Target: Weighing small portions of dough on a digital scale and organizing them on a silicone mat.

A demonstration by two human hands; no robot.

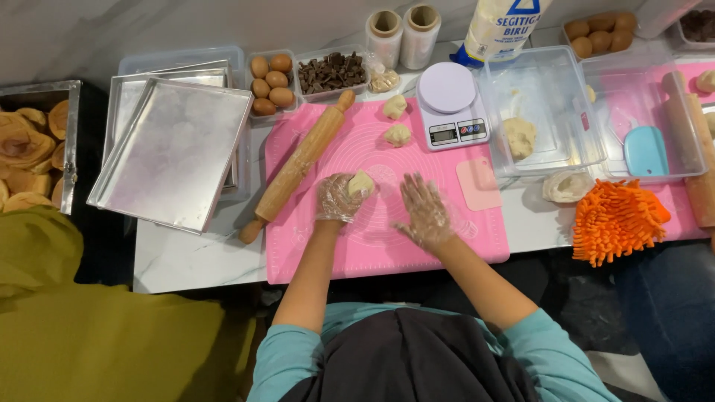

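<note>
We see a white marble desk (186, 260) with many baking things on it. A big pink mat (447, 246) lies in the middle of the desk. To the left of the mat sit shiny metal trays (175, 152), stacked one on top of another. On the right stand two clear plastic tubs (555, 67); one has a lump of dough (519, 136) in it, and the other has a light blue scraper (645, 150) in it. A fuzzy orange mitt (617, 219) lies in front of the tubs. A long wooden rolling pin (298, 165) lies slanted on the left edge of the mat. A white kitchen scale (449, 112) stands on the far side of the mat, and a small pink scraper (479, 184) lies flat just in front of it. Behind the mat we see a small tub of brown eggs (272, 83) and, beside it, a tub of chocolate chunks (331, 72).

Both hands wear thin clear gloves. The left hand (339, 197) is curled around a small dough ball (362, 183) and holds it over the middle of the mat. The right hand (424, 211) is open, fingers spread, just beside the left one, and it holds nothing. Two more little dough pieces (397, 135) rest on the mat, farther away, near the scale.
</note>
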